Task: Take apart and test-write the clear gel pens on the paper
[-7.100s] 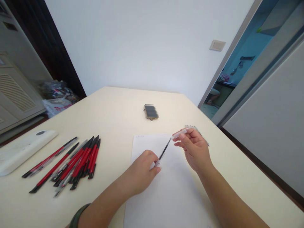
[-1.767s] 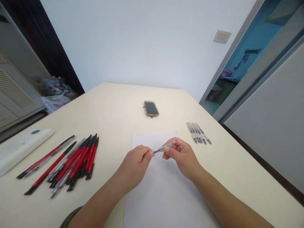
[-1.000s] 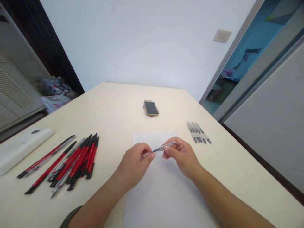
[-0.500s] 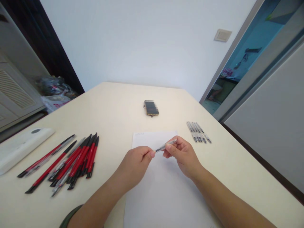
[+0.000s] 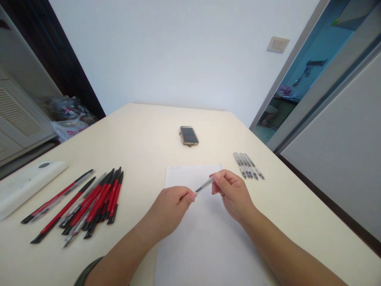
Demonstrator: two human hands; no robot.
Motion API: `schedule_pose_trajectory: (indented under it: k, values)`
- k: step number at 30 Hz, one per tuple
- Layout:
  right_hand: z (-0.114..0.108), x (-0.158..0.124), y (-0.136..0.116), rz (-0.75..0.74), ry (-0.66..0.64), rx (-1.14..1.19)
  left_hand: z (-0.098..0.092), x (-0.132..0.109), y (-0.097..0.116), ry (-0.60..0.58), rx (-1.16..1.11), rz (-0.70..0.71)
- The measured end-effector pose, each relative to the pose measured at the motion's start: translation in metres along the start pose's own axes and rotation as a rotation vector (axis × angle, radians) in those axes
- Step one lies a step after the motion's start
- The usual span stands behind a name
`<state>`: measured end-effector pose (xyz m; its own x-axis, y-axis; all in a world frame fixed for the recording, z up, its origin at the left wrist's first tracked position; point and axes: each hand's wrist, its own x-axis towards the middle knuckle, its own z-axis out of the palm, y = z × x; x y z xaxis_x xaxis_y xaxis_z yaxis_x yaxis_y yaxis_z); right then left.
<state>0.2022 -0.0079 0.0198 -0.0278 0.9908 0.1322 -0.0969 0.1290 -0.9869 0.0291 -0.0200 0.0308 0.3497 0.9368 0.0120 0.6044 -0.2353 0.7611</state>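
Observation:
A clear-barrelled pen (image 5: 204, 185) is held slanted between both hands above a white sheet of paper (image 5: 202, 238). My left hand (image 5: 174, 206) is closed around its lower end, thumb on top, hiding that tip. The fingers of my right hand (image 5: 232, 190) pinch the upper end, so that end is covered too. To the right of the paper, several clear pens (image 5: 248, 166) lie side by side in a row. A loose pile of red-and-black pens (image 5: 95, 202), mixed with some clear ones, lies to the left.
A white oblong device (image 5: 29, 184) lies at the table's left edge. Farther back on the cream table (image 5: 143, 135) sits a small dark object (image 5: 189, 136), its top pixelated. The wall (image 5: 178, 51) rises behind the table's far edge.
My right hand has shifted its grip toward the pen's upper end and now covers it; more of the barrel shows between the hands. My left hand has barely moved.

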Motion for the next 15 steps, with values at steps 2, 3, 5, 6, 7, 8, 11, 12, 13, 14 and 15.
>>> schedule_pose_trajectory:
  k: [2,3,5,6,7,8,11,12,13,14,15]
  values:
    - [0.0001,0.0004,0.0016,-0.010,0.022,-0.032,-0.0005,-0.0008,0.0023,0.003,0.071,0.039]
    - [0.0001,0.0006,0.0025,-0.011,0.029,-0.049,-0.0005,-0.0012,0.0032,0.002,0.114,0.062]
    - [0.0003,0.0005,0.0039,-0.012,0.039,-0.083,-0.0001,-0.0018,0.0039,-0.002,0.207,0.103]
    - [0.0004,0.0003,0.0043,-0.009,0.041,-0.098,0.0004,-0.0020,0.0037,-0.001,0.256,0.117]
    - [0.0004,0.0000,0.0045,-0.004,0.043,-0.111,0.0009,-0.0022,0.0032,0.003,0.306,0.126]
    - [0.0005,-0.0004,0.0044,0.001,0.046,-0.121,0.0015,-0.0024,0.0027,0.008,0.357,0.133]
    - [0.0009,-0.0012,0.0036,0.015,0.050,-0.134,0.0030,-0.0028,0.0019,0.027,0.480,0.156]
    - [0.0011,-0.0012,0.0033,0.018,0.053,-0.131,0.0032,-0.0030,0.0023,0.032,0.492,0.164]
    - [0.0014,-0.0009,0.0030,0.021,0.056,-0.123,0.0033,-0.0031,0.0030,0.036,0.483,0.169]
    - [0.0017,-0.0005,0.0027,0.023,0.059,-0.112,0.0030,-0.0032,0.0039,0.041,0.453,0.168]
    - [0.0020,0.0000,0.0026,0.024,0.056,-0.096,0.0025,-0.0033,0.0050,0.048,0.406,0.161]
